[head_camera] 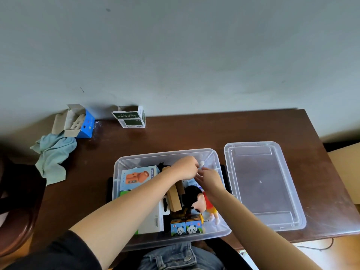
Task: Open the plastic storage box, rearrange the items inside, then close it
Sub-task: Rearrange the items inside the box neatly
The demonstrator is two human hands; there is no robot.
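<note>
The clear plastic storage box [116, 178] stands open on the brown table, its lid [261, 184] lying flat to its right. Inside are a blue mini-fan carton [136, 177], a white carton [153, 221], a brown cardboard box [174, 197], two panda cubes [186, 228] and a cartoon boy figure [202, 203]. My left hand [185, 167] and my right hand [209, 179] meet at the box's far right corner, both closed on a small white object [201, 164]. What that object is stays unclear.
At the table's back left stand an opened blue carton [85, 123] and a green-and-white carton [130, 116]. A pale green cloth [52, 154] hangs over the left edge. A dark chair [15, 201] is at the left. The wall is directly behind the table.
</note>
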